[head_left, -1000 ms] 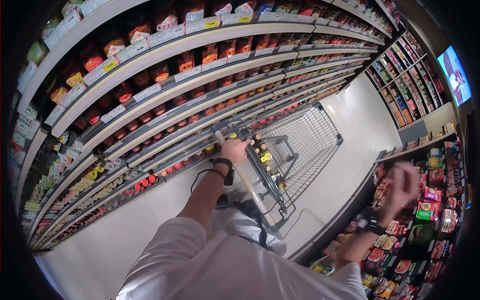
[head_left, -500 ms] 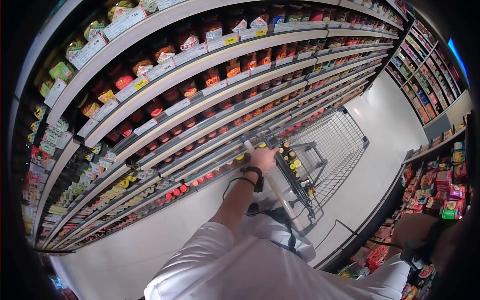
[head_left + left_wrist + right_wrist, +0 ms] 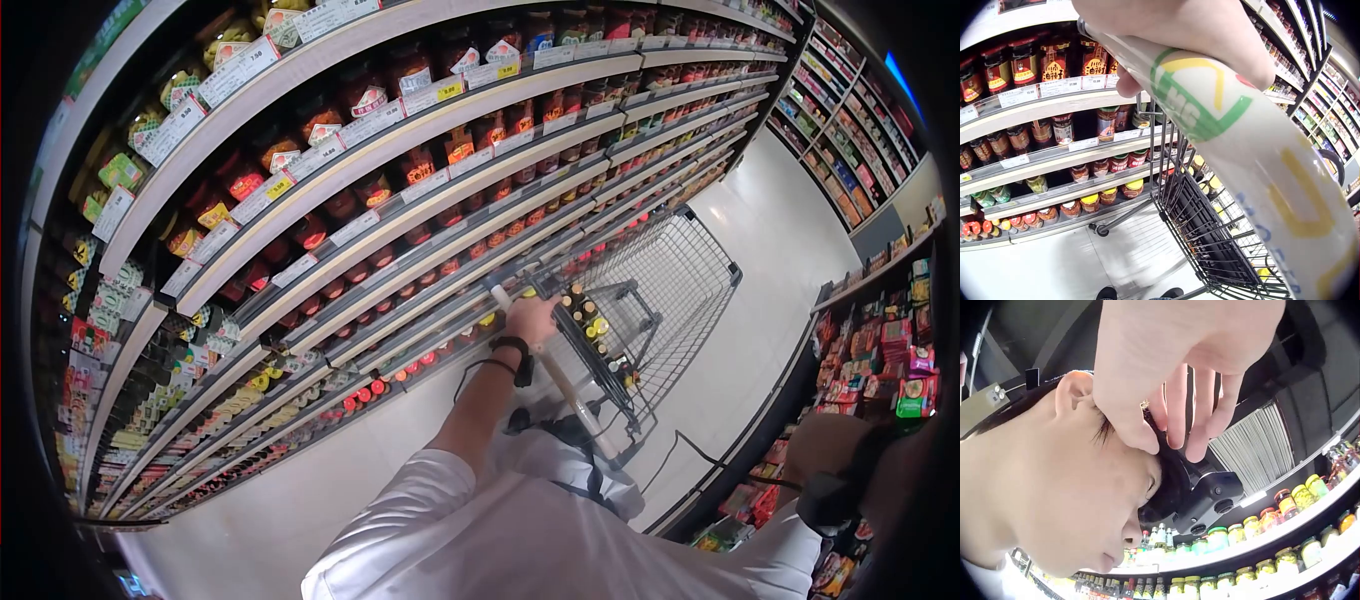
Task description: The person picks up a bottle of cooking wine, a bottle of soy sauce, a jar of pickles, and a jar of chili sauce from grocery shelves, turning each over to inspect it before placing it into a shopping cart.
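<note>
My left hand (image 3: 532, 318) grips the shopping cart's handle (image 3: 578, 392) near its left end. The left wrist view shows the hand (image 3: 1185, 31) over the white handle sleeve (image 3: 1260, 169) with green and yellow print. Several bottles with dark and yellow caps (image 3: 598, 328) stand inside the wire cart (image 3: 690, 265), at its near end. My right hand (image 3: 1179, 350) is raised beside my head, its fingers loosely extended and its thumb at the temple. Just below the fingers is the dark head-worn camera (image 3: 1210, 503). In the head view, the raised right arm (image 3: 825, 450) is partly dark.
Long shelves (image 3: 420, 120) of jars and price labels run along the left. A low display of colourful packets (image 3: 880, 340) lines the right. Pale floor (image 3: 740, 330) lies between them, with a black cable (image 3: 700, 450) near the right display. More shelving (image 3: 850, 120) stands at the far end.
My right hand has risen from over the packet display to beside my head. The head view has shifted, so the cart sits farther right in it. My left hand keeps its grip on the handle.
</note>
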The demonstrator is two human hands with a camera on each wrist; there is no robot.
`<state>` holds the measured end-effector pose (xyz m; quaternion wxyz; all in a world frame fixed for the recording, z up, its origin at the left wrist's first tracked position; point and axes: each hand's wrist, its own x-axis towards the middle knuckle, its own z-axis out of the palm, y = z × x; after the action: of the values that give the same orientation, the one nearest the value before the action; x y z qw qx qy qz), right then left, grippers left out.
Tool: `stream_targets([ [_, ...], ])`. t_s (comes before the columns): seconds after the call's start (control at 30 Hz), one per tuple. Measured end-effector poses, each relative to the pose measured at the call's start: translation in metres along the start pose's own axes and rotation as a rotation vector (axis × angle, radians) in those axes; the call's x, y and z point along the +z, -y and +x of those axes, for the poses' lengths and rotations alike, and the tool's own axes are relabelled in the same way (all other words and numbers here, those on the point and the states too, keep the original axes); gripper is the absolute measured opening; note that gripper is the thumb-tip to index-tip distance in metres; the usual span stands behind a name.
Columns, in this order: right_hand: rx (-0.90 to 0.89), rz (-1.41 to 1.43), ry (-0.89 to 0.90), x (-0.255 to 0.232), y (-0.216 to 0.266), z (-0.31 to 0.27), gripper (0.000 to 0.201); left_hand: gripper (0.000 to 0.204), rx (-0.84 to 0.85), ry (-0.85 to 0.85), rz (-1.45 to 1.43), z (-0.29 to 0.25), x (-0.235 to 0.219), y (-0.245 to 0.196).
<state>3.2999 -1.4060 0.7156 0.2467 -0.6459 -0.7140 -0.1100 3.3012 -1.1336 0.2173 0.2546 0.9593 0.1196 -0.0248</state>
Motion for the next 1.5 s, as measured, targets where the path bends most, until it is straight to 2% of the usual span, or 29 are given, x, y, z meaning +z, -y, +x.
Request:
stream_targets([
  [0.27,0.048,-0.056,-0.120,-0.010,-0.006,-0.012,0.023,0.054,0.010,-0.007,-0.001,0.001,0.005,0.002],
  [0.43,0.153,-0.128,-0.289,-0.011,-0.025,-0.037,0.023,0.054,0.018,-0.062,-0.011,0.003,0.021,0.011],
  [0.47,0.182,-0.143,-0.333,-0.008,-0.030,-0.043,0.023,0.051,-0.014,-0.007,0.050,-0.002,0.004,-0.001],
  [0.5,0.214,-0.149,-0.371,-0.004,-0.036,-0.048,0.023,0.051,0.024,-0.034,0.054,-0.001,0.012,0.006],
  [0.53,0.247,-0.157,-0.412,0.001,-0.042,-0.054,0.023,0.054,-0.010,-0.008,0.028,-0.001,0.011,0.003],
  [0.57,0.282,-0.162,-0.453,0.009,-0.046,-0.060,0.023,0.055,-0.006,-0.024,0.063,-0.003,0.005,-0.001],
  [0.63,0.344,-0.142,-0.537,0.029,-0.057,-0.071,0.023,0.058,-0.061,0.094,0.159,-0.001,0.001,-0.004],
  [0.8,0.513,-0.024,-0.662,0.082,-0.075,-0.086,0.023,0.057,-0.004,0.012,-0.098,0.001,0.016,0.010],
  [0.83,0.546,0.023,-0.676,0.097,-0.077,-0.090,0.023,0.057,-0.018,0.059,-0.054,0.004,0.008,0.003],
  [0.87,0.586,0.080,-0.685,0.116,-0.077,-0.094,0.023,0.058,-0.043,0.111,-0.008,0.003,-0.001,0.000],
  [0.93,0.664,0.200,-0.683,0.157,-0.074,-0.100,0.023,0.059,0.029,-0.050,0.035,-0.001,0.014,0.009],
  [0.97,0.694,0.257,-0.671,0.179,-0.072,-0.103,0.023,0.059,0.016,-0.054,0.047,-0.005,0.012,0.005],
  [1.07,0.746,0.389,-0.621,0.237,-0.060,-0.107,0.023,0.056,-0.017,0.033,-0.002,-0.006,-0.006,-0.004],
  [1.13,0.723,0.418,-0.614,0.253,-0.055,-0.100,0.023,0.056,0.001,0.027,0.020,-0.004,-0.003,-0.001],
  [1.2,0.653,0.412,-0.620,0.249,-0.052,-0.084,0.023,0.056,0.012,0.066,0.065,-0.003,-0.003,0.001],
  [1.23,0.603,0.402,-0.626,0.241,-0.050,-0.075,0.023,0.049,-0.061,0.066,0.013,-0.008,-0.017,-0.010],
  [1.33,0.366,0.301,-0.702,0.190,-0.042,-0.038,0.023,0.047,-0.054,0.060,-0.003,-0.006,-0.012,-0.007],
  [1.4,0.185,0.229,-0.775,0.141,-0.032,-0.009,0.024,0.033,-0.033,-0.074,-0.093,-0.007,-0.001,-0.002],
  [1.47,0.070,0.204,-0.827,0.101,-0.026,0.013,0.024,0.024,0.136,-0.283,-0.213,-0.001,0.015,0.016],
  [1.5,0.048,0.200,-0.854,0.092,-0.026,0.016,0.024,0.018,0.267,-0.544,-0.230,-0.004,-0.003,0.014],
])
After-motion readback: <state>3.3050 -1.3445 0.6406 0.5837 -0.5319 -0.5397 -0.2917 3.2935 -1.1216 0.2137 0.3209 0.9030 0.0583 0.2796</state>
